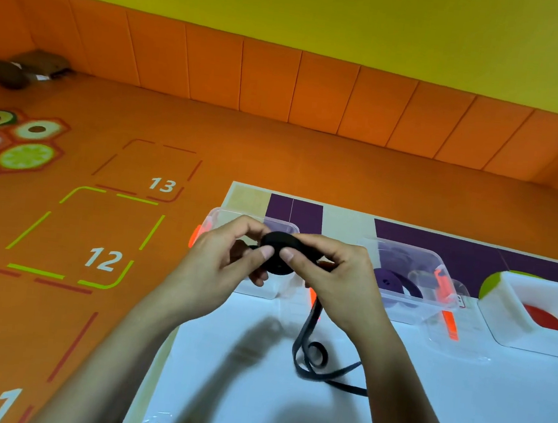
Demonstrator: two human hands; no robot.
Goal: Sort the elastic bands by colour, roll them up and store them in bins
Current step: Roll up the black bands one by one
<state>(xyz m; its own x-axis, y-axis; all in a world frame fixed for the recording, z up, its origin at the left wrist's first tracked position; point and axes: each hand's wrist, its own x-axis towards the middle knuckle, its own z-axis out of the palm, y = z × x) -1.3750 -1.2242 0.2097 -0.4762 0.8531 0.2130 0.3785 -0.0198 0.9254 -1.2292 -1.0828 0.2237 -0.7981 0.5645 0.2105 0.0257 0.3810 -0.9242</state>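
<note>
While a purple roll point(387, 283) is stored in a clear bin point(416, 255) and a red roll point(544, 317) in a white bin point(506, 299), the half-rolled black band point(279, 245) is pinched by the left grip point(228, 257) and right grip point(331, 272) above the bench point(245, 387); its tail point(314, 358) is not yet wound.

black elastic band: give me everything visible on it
The black elastic band is a flat, matte, fabric-like strip. Part of it is wound into a tight disc-shaped roll, pinched in the air between the left hand and the right hand, in front of a clear bin. Its loose tail hangs down to the white table, curls into a loop and trails right.
</note>
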